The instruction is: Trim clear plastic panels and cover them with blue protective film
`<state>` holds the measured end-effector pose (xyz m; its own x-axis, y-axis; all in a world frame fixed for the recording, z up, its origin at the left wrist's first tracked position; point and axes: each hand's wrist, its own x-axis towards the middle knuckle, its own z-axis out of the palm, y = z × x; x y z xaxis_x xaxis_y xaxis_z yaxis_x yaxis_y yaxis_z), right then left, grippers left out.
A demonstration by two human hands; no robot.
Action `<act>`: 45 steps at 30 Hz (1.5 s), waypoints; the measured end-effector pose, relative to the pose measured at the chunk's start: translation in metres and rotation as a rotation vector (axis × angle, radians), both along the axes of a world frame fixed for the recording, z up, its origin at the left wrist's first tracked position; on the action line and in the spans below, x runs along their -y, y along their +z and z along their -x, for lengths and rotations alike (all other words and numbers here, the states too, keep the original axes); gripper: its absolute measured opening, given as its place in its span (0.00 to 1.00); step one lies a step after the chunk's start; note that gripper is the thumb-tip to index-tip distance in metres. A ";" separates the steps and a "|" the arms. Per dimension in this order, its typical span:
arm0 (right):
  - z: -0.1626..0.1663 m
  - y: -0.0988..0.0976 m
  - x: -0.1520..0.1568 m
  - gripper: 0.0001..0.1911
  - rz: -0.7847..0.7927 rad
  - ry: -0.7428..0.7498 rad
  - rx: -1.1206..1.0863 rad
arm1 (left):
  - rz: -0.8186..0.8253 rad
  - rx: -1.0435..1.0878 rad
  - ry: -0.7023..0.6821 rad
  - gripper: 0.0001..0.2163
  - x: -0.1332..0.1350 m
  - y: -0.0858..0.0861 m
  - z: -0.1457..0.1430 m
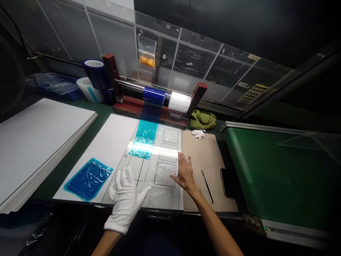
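My left hand (125, 197), in a white glove, is spread over the lower left of a clear sheet (138, 169) marked with rounded rectangles. My bare right hand (185, 173) is at the sheet's right side, fingers stretched out, near a crinkled clear film piece (165, 174). Neither hand grips anything; whether they touch the sheet I cannot tell. A strip of blue film (147, 128) runs from a blue roll (153, 95) down onto the sheet, its end crinkled. Left of my glove lies a stack of blue film pieces (89, 179) on white paper.
A dark red stand (130, 106) holds the blue roll and a white roll (179, 101). On brown board (195, 192) rests a slim cutter knife (207, 186); a phone (227, 183) lies beside it. White sheets (39, 142) are stacked left; a green conveyor belt (282, 177) runs right.
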<state>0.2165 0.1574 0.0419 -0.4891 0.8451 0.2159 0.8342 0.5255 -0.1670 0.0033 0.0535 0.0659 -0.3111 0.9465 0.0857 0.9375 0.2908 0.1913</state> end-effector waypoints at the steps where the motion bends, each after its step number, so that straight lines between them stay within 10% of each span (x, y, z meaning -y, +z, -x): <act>1: -0.005 -0.004 -0.014 0.54 -0.007 0.017 0.017 | 0.011 -0.015 0.017 0.46 0.005 -0.006 0.000; 8: -0.017 -0.030 -0.071 0.49 -0.023 0.112 0.077 | 0.082 -0.024 0.096 0.44 0.024 -0.031 -0.024; 31: -0.017 -0.043 -0.098 0.51 0.048 0.190 0.076 | 0.259 0.023 0.211 0.44 -0.004 -0.041 -0.041; 45: -0.044 -0.046 -0.038 0.37 0.088 -0.009 -0.309 | 0.010 0.580 0.293 0.17 -0.236 -0.049 0.093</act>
